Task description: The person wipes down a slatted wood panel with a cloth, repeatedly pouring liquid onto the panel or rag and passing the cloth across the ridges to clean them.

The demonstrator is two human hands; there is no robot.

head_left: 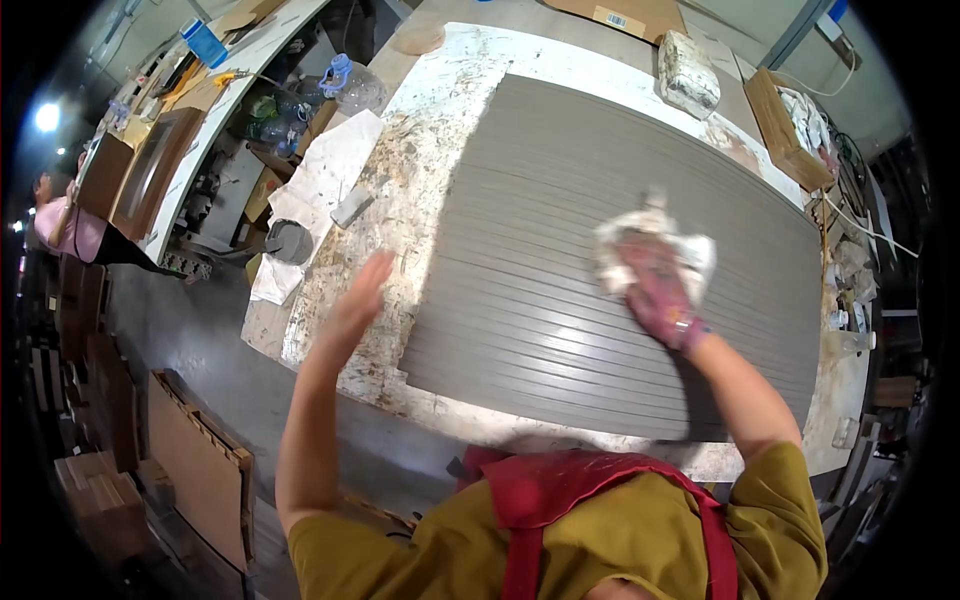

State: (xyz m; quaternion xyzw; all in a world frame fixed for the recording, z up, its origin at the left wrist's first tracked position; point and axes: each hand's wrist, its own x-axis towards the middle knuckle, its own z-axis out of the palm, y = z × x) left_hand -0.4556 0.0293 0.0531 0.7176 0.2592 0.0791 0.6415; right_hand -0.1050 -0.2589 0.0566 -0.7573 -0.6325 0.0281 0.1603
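One blurry cloth, part-hidden under the gloved right hand

1 grooved grey panel; 1 R hand on it w/ 1 rag; 1 L hand just L of panel. Rel. to panel, L: 1 sm. grey block, 1 rd. tub; beyond: 1 whitish block; far-R corner: 1 wood box; far L: 1 co-worker.

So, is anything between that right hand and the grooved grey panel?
Yes: a crumpled whitish cloth is bunched under the right hand, between it and the grooved grey panel. Nothing else visible stands between them.
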